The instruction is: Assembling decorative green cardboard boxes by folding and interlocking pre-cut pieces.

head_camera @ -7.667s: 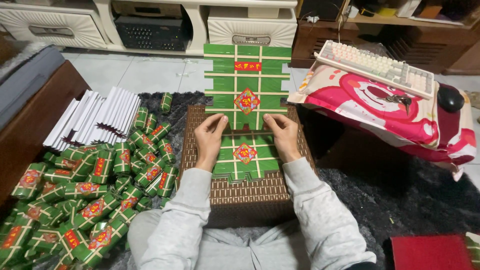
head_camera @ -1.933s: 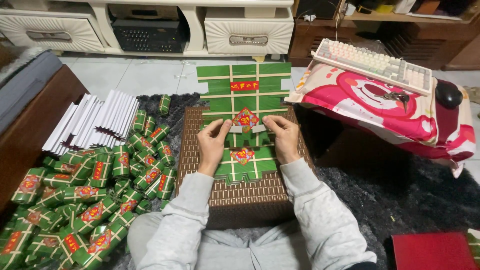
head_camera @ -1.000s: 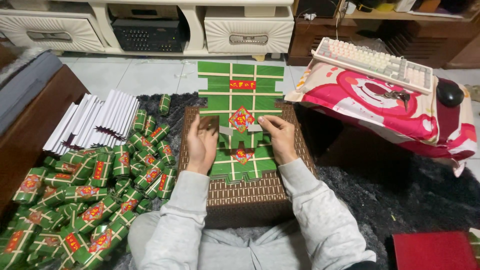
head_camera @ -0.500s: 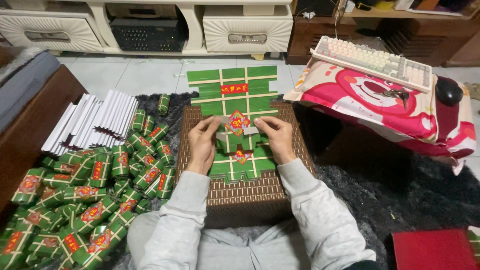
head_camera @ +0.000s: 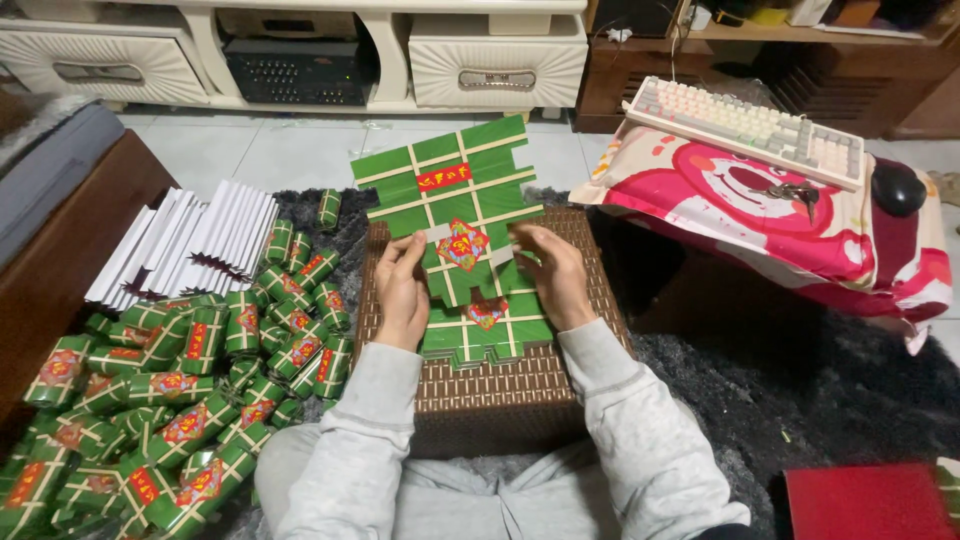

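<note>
Folding looks best done along the pale printed lines, thumbs pressing each crease flat on the woven stool (head_camera: 500, 385); the left hand (head_camera: 402, 290) and right hand (head_camera: 550, 275) both pinch the green printed sheet (head_camera: 455, 180) at its middle. Compared with half a second back, its far end has lifted and tilted, though whether the fold is fully creased I can't quite see.

Green card sheet (head_camera: 455, 190) showing pale cream grid lines and red-and-gold labels, brown woven stool (head_camera: 500, 385) showing under it, green folded boxes (head_camera: 190, 400) with red patches piling up, white flat sheets (head_camera: 190, 240), pink bear-print pillow (head_camera: 760, 210), pastel keyboard (head_camera: 745, 130), black mouse (head_camera: 897, 187), grey sleeves (head_camera: 640, 440), dark shaggy rug (head_camera: 800, 380).
</note>
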